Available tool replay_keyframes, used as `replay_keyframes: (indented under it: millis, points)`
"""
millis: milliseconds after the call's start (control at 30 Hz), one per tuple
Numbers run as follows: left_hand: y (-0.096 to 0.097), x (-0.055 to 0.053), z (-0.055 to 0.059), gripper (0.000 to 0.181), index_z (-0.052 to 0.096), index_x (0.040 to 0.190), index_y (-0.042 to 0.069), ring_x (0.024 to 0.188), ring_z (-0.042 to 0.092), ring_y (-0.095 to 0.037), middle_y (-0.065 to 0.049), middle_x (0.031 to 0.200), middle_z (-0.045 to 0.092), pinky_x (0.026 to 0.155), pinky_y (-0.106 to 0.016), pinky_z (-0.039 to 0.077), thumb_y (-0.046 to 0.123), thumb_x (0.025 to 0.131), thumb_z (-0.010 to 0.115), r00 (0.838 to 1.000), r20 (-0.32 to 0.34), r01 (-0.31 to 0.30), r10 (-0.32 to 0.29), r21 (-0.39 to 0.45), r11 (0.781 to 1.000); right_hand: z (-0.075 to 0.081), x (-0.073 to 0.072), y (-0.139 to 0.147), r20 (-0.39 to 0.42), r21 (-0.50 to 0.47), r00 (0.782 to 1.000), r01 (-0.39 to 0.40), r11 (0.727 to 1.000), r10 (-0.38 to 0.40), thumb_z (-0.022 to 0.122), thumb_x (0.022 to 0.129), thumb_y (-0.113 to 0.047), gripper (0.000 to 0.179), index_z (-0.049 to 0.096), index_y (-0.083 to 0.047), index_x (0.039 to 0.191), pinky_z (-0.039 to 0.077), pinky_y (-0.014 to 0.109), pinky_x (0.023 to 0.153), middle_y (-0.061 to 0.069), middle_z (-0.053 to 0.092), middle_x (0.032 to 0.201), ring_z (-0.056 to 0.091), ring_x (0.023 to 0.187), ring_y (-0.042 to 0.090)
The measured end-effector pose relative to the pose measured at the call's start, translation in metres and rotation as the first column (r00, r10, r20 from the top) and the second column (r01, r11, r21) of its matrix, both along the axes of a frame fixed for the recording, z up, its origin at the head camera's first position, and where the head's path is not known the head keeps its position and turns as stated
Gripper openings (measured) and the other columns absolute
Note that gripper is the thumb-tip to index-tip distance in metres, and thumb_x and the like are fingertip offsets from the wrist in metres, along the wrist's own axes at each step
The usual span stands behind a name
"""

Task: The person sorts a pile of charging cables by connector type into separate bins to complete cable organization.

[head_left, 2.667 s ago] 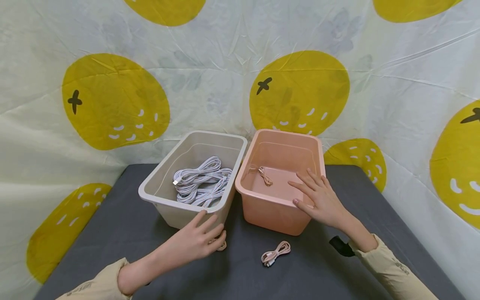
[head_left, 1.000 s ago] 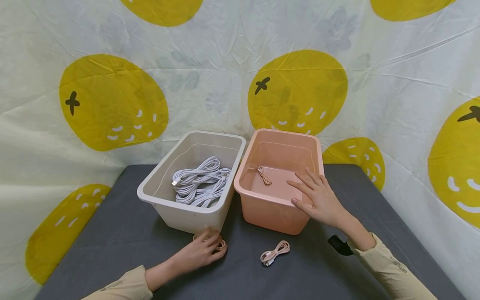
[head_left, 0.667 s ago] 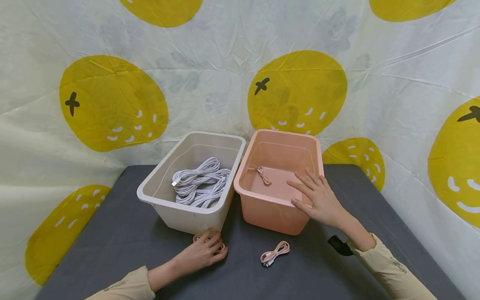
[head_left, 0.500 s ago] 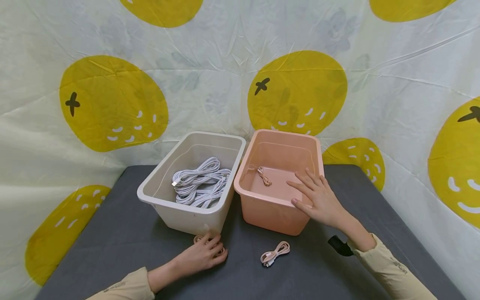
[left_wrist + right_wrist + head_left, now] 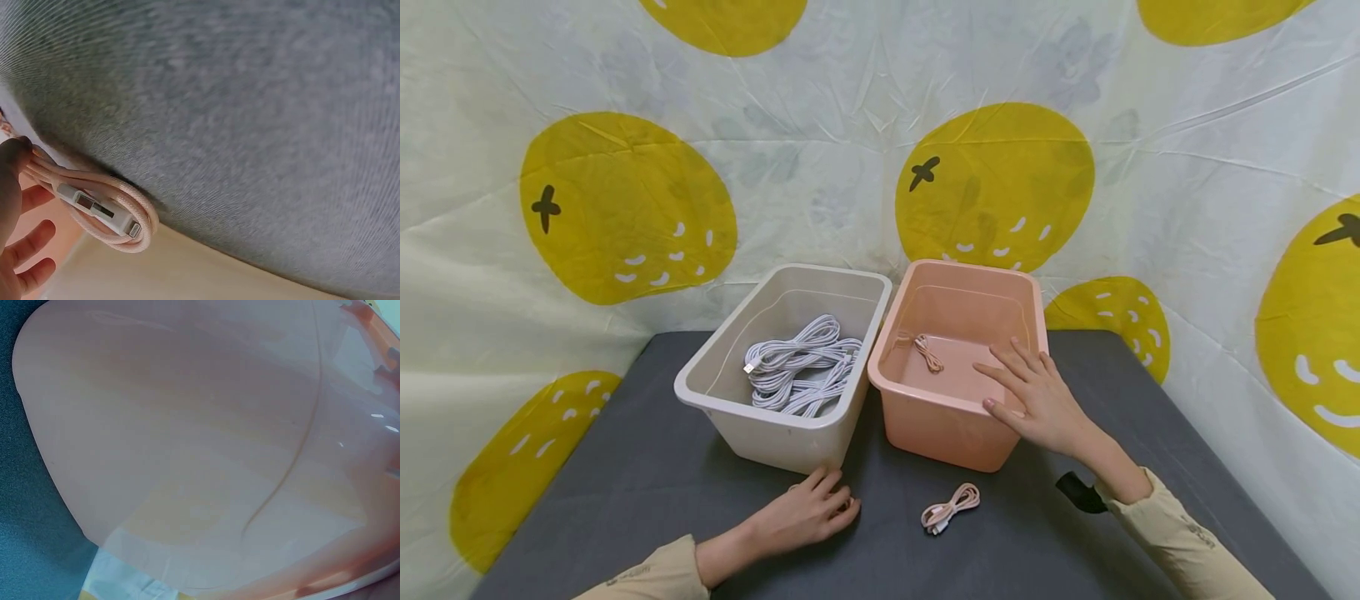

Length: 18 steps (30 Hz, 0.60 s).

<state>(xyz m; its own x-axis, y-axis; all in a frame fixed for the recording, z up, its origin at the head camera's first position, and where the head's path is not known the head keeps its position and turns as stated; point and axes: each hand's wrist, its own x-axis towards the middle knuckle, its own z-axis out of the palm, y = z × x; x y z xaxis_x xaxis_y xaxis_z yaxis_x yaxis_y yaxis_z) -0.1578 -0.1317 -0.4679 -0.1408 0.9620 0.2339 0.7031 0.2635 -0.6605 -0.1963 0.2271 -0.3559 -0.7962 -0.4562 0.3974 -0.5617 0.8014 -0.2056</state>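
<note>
In the head view my left hand (image 5: 801, 517) is low in front of the off-white bin (image 5: 760, 433), covering most of a coiled pink cable. The left wrist view shows thumb and forefinger pinching one end of this braided pink charging cable (image 5: 149, 215), its white plug lying along the loop; the other fingers are spread. My right hand (image 5: 1045, 408) reaches over the near right rim of the pink bin (image 5: 951, 433), fingers extended and holding nothing. Several coiled white cables (image 5: 782, 354) lie in the off-white bin. One coiled pink cable (image 5: 928, 352) lies inside the pink bin.
Another coiled pink cable (image 5: 952, 507) lies on the dark table (image 5: 625, 467) in front of the pink bin. Both bins stand side by side near a fruit-print curtain (image 5: 820, 175) behind the table. Beneath the right wrist shows a small black object (image 5: 1081, 492).
My left hand came down from near the off-white bin's front rim onto the pink cable and pinched it, then edged slightly right, covering more of it. The right hand stayed put.
</note>
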Motion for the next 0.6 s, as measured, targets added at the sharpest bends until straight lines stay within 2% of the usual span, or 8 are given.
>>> replay_keyframes:
  millis: [233,367,500,600]
  points:
    - [0.007,0.003,0.011,0.044,0.055,0.111,0.018,0.090,0.051,-0.022,0.000,0.095,0.055,0.082,-0.037,0.042,0.001,0.092,0.018,1.000,0.002,0.000,0.000,0.003,1.000,-0.001,0.000,0.001,-0.009,0.002,1.000,-0.007,1.000,0.007,0.057,0.082,-0.037,0.050,0.048,-0.022,0.128,0.012,0.064,0.099,0.015,0.036,0.140,0.015,0.136,0.035]
    - [0.014,0.003,0.018,0.036,0.054,0.111,0.017,0.089,0.050,-0.022,0.000,0.095,0.054,0.081,-0.039,0.042,0.007,0.092,0.025,1.000,-0.005,0.013,-0.012,0.006,1.000,-0.001,0.000,0.001,-0.011,0.001,1.000,-0.007,1.000,0.007,0.057,0.082,-0.038,0.050,0.047,-0.022,0.128,0.011,0.064,0.099,0.014,0.036,0.140,0.015,0.136,0.034]
    - [0.022,0.002,0.025,0.029,0.053,0.111,0.017,0.088,0.049,-0.022,0.001,0.095,0.054,0.079,-0.039,0.041,0.015,0.088,0.035,0.999,-0.024,0.024,-0.024,0.002,1.000,-0.001,-0.001,0.001,-0.009,0.000,1.000,-0.006,1.000,0.006,0.057,0.082,-0.037,0.050,0.047,-0.022,0.128,0.011,0.064,0.100,0.014,0.036,0.141,0.015,0.137,0.034]
    - [0.026,0.001,0.029,0.028,0.053,0.110,0.017,0.086,0.049,-0.021,0.001,0.094,0.055,0.077,-0.039,0.040,0.014,0.090,0.034,0.999,-0.029,0.032,-0.031,0.013,0.999,-0.002,-0.001,0.002,-0.009,0.001,1.000,-0.006,1.000,0.007,0.057,0.082,-0.037,0.050,0.047,-0.023,0.129,0.011,0.064,0.100,0.014,0.036,0.141,0.015,0.136,0.034]
